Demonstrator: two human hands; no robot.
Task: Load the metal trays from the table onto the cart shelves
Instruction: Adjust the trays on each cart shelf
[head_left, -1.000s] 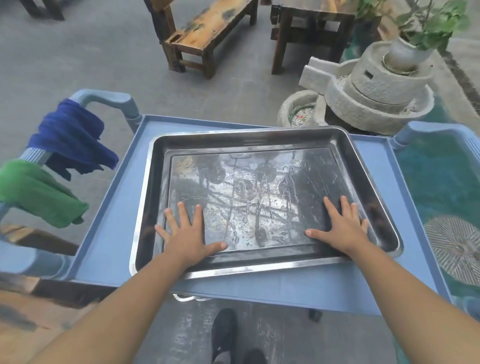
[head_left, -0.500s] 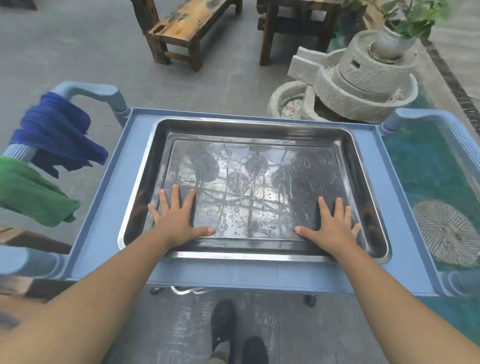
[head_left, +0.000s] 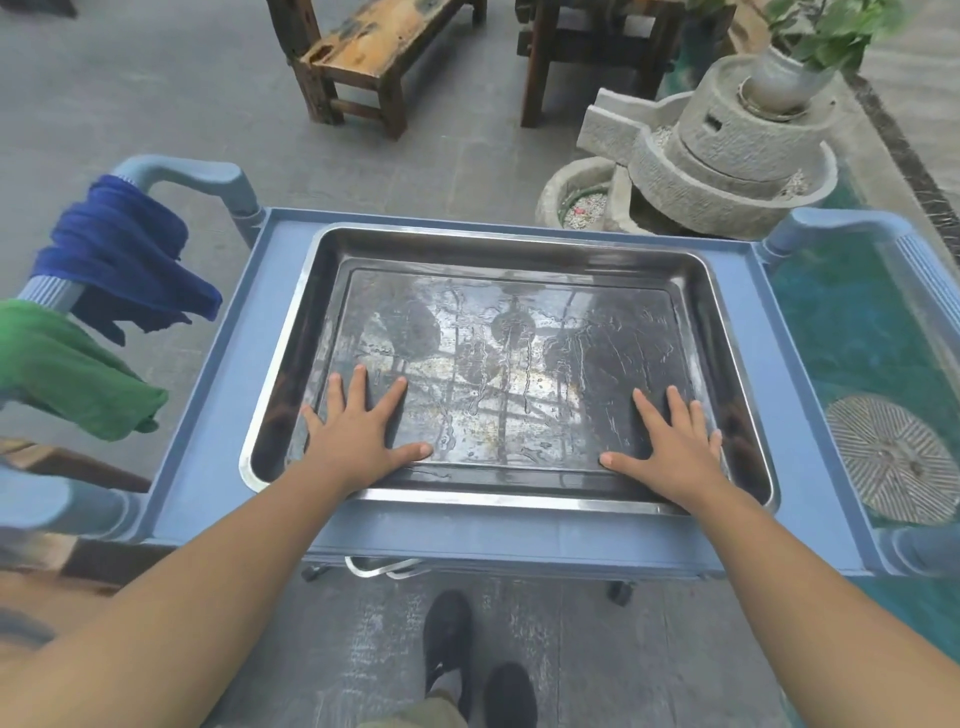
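Observation:
A large, shallow metal tray (head_left: 506, 249) with a wet, reflective floor lies flat on the top shelf of a blue plastic cart (head_left: 218, 395). My left hand (head_left: 358, 436) rests palm down inside the tray near its front left, fingers spread. My right hand (head_left: 670, 447) lies flat the same way near the front right. Neither hand grips anything. Under the top shelf's front edge, a corner of another metal tray (head_left: 382, 567) pokes out from a lower shelf; the rest of it is hidden.
A blue cloth (head_left: 119, 254) and a green cloth (head_left: 67, 369) hang on the cart's left handle. A stone mill (head_left: 717, 150) with a potted plant stands behind the cart on the right, a wooden bench (head_left: 374, 47) further back. Teal water lies right. My shoes (head_left: 467, 660) stand below.
The tray has slid away from me and squared up, from tilted over the front rim to sitting centred on the shelf. Both flat hands moved with it.

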